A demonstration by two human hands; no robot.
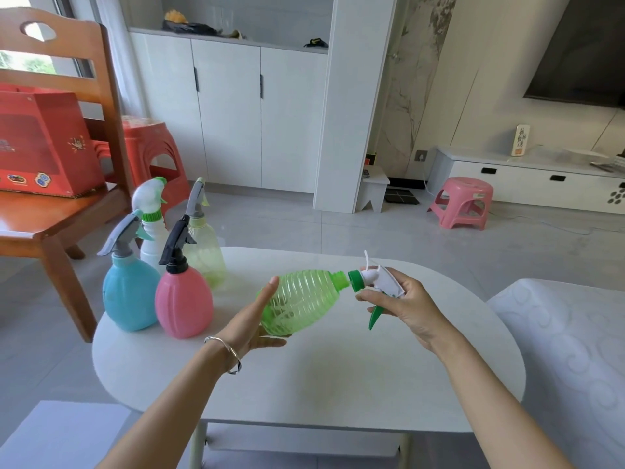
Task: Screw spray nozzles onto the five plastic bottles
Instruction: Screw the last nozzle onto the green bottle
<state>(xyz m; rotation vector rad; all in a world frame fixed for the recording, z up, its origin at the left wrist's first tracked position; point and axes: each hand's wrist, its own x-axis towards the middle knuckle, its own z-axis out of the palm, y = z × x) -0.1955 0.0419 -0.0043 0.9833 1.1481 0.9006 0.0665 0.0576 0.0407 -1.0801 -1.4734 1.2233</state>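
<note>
A person's left hand (pixel 257 324) is cradling a translucent green ribbed plastic bottle (pixel 301 301) above a white oval table (pixel 338 377), the bottle lying tilted on its side with its threaded neck pointing toward the right; the palm and lower fingers are supporting the base from beneath while the upper fingers are standing straight and loose beside the bottle (a cupping hold, not a tight wrap), and a thin silver bangle (pixel 227 354) is circling the wrist. The right hand (pixel 402 304) is pinching a white spray nozzle with a green screw collar and green trigger (pixel 373 286), its fingers closed around the nozzle body; the collar is meeting the mouth of the neck at a slight slant, and whether its threads are engaging cannot be told. A thin white dip tube is curling upward behind the nozzle head. On the left part of the table four bottles are standing upright with nozzles in place: a blue rounded bottle with a grey sprayer (pixel 130 291), a pink rounded bottle with a black sprayer (pixel 184 301) just beside it, a white bottle with a white and green sprayer (pixel 153 231) behind, and a pale yellow-green bottle with a grey sprayer (pixel 206 248) farthest back. A wooden chair (pixel 67 211) bearing a red box (pixel 44 143) is standing beyond the table's left edge
</note>
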